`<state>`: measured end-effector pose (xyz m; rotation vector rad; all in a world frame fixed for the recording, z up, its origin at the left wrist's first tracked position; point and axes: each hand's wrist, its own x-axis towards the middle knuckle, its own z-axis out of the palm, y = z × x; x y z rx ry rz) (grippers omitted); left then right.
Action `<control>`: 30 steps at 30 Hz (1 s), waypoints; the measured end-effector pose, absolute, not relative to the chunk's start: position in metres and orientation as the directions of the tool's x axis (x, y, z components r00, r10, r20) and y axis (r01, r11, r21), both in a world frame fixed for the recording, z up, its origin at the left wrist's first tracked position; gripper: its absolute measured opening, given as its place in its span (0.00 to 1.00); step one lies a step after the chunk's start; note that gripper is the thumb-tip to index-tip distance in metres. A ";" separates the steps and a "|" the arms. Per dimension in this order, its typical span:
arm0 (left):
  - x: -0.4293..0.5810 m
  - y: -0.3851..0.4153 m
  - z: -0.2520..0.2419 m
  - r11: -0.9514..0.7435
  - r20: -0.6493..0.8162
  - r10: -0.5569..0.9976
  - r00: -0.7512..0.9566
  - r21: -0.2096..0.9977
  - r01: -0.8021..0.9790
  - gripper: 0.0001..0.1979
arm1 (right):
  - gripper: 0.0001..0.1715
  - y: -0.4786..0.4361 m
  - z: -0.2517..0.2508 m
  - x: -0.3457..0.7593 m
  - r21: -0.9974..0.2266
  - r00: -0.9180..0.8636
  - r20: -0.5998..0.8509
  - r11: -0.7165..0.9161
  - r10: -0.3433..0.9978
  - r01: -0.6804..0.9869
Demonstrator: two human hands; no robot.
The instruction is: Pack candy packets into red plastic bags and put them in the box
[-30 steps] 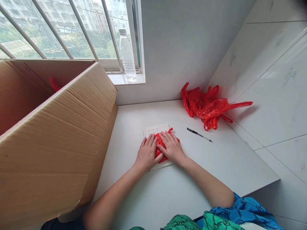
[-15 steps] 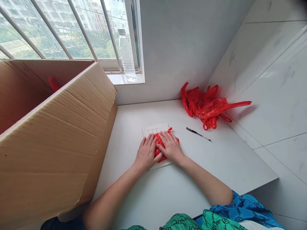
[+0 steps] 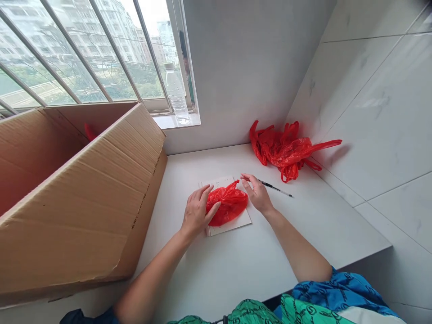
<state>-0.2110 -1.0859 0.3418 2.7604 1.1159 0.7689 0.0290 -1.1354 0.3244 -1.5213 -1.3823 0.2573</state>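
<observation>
A crumpled red plastic bag (image 3: 227, 207) lies on an open notebook (image 3: 232, 226) on the white table. My left hand (image 3: 197, 208) rests at the bag's left side, fingers apart, its thumb over the bag's edge. To the right of the bag my right hand (image 3: 258, 193) is raised with its fingers apart and nothing held, close to the bag's twisted tip. Partly behind that hand lies a black pen (image 3: 278, 188). The bag covers most of the notebook's page.
A large open cardboard box (image 3: 101, 198) stands on the left, with something red (image 3: 89, 132) inside. More red plastic bags (image 3: 286, 150) lie heaped at the back right against the wall. A water bottle (image 3: 177, 96) stands on the sill of the barred window.
Both hands were pressed flat on the red bag. They have since moved apart, the right one off to the right, and the bag shows wider and puffier. The view has shifted slightly.
</observation>
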 end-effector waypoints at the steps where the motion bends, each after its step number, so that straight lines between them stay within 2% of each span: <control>1: -0.210 -1.088 0.346 -0.731 0.415 0.672 0.614 0.235 0.641 0.22 | 0.27 -1.135 0.324 0.034 -0.795 0.342 0.419 0.158 0.841 0.585; 5: -0.200 -1.092 0.347 -0.723 0.277 0.687 0.672 0.169 0.670 0.17 | 0.20 -1.129 0.313 0.038 -0.840 0.327 0.280 0.066 0.903 0.538; 8: -0.195 -1.089 0.339 -0.709 0.264 0.702 0.661 0.173 0.684 0.14 | 0.18 -1.125 0.307 0.033 -0.834 0.305 0.268 0.062 0.914 0.548; 11: -0.195 -1.084 0.339 -0.638 0.243 0.768 0.593 0.370 0.675 0.09 | 0.17 -1.123 0.305 0.033 -0.836 0.305 0.274 0.069 0.912 0.544; 14: -0.198 -1.084 0.354 -0.551 0.208 0.819 0.535 0.544 0.633 0.11 | 0.19 -1.124 0.307 0.036 -0.857 0.305 0.261 0.073 0.916 0.511; 16: -0.200 -1.088 0.373 -0.469 0.194 0.852 0.486 0.695 0.545 0.14 | 0.24 -1.125 0.310 0.036 -0.879 0.301 0.243 0.078 0.922 0.471; 18: -0.204 -1.097 0.397 -0.312 0.134 0.889 0.438 0.877 0.365 0.16 | 0.30 -1.129 0.316 0.032 -0.940 0.290 0.200 0.100 0.936 0.326; 20: -0.209 -1.108 0.420 -0.116 0.029 0.905 0.425 0.977 0.179 0.17 | 0.36 -1.135 0.326 0.023 -0.989 0.218 0.140 0.127 0.966 0.070; 22: -0.214 -1.118 0.438 0.073 -0.092 0.897 0.432 0.996 0.059 0.18 | 0.37 -1.145 0.337 0.010 -0.978 0.074 0.118 0.129 0.990 -0.164; 26: -0.217 -1.131 0.446 0.365 -0.285 0.840 0.463 0.926 -0.093 0.16 | 0.29 -1.168 0.354 -0.021 -0.948 -0.178 0.188 0.131 0.966 -0.289; 28: -0.214 -1.133 0.442 0.483 -0.343 0.769 0.539 0.864 -0.139 0.15 | 0.24 -1.176 0.357 -0.030 -0.936 -0.192 0.215 0.145 0.958 -0.320; 30: -0.210 -1.132 0.438 0.549 -0.380 0.713 0.589 0.825 -0.132 0.16 | 0.18 -1.178 0.358 -0.034 -0.923 -0.130 0.231 0.174 0.964 -0.344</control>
